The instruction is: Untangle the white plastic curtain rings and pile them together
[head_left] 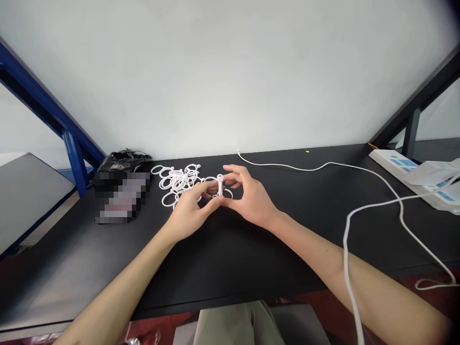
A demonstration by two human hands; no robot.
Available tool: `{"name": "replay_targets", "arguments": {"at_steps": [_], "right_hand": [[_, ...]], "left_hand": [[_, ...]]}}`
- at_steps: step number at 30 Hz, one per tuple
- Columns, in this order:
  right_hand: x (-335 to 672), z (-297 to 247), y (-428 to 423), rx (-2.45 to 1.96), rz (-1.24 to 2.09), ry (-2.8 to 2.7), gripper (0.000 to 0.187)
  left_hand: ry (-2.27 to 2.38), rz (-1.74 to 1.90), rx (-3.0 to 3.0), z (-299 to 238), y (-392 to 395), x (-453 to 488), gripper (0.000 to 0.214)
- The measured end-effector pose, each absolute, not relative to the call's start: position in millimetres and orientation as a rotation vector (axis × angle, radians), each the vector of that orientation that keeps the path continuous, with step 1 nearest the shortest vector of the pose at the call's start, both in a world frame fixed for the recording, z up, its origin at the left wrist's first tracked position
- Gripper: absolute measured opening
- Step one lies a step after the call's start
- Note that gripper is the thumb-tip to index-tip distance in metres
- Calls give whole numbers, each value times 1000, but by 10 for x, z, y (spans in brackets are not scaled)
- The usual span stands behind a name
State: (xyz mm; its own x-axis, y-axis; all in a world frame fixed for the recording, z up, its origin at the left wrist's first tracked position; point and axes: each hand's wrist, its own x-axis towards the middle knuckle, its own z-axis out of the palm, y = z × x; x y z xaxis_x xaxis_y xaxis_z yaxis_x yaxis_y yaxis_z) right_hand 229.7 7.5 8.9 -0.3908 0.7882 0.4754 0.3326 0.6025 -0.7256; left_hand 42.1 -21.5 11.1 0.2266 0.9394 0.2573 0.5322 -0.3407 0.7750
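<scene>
Between my two hands, just above the table, a small white plastic piece (220, 186) stands upright, with a narrow stem and a small round eye at its top. My left hand (189, 211) pinches it from the left, the thumb near its lower end and the fingers behind. From the right, my right hand (253, 199) grips it between thumb and fingertips, with one finger raised. A white ring shows behind the fingers; whether it joins the piece I cannot tell. Next to my left hand lies a tangled heap of white plastic rings (183, 178), partly hidden by that hand.
On the black table (215, 268), a crumpled black plastic bag (122, 160) and a blurred-out flat object (124, 199) lie at left. A white cable (347, 230) loops across the right side, passing over my right forearm. White-and-blue packaging (413, 172) lies far right. A pale wall (230, 76) rises behind.
</scene>
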Motion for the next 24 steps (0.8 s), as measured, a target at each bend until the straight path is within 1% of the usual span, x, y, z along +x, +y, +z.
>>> {"name": "replay_targets", "arguments": {"at_steps": [2,5,11,14,24], "right_hand": [[2303,91,76,-883,605,-2027,60],[2305,93,71,-860,523,-2081,53],[2312,99,60,-771,518,-2064,42],[2314,89,71,-784,511,-2028,32],[2316,112,82,-827,460,-2012,20]], "left_hand": [[1317,994,1877,121,-211,421,43],[1332,1035,1857,126,-205,407,42],[1539,1099,2137,91,-183,372,38],[1601,1098,2304,64,-171,369,36],[1527,1076,2461,58,-170,369,33]]}}
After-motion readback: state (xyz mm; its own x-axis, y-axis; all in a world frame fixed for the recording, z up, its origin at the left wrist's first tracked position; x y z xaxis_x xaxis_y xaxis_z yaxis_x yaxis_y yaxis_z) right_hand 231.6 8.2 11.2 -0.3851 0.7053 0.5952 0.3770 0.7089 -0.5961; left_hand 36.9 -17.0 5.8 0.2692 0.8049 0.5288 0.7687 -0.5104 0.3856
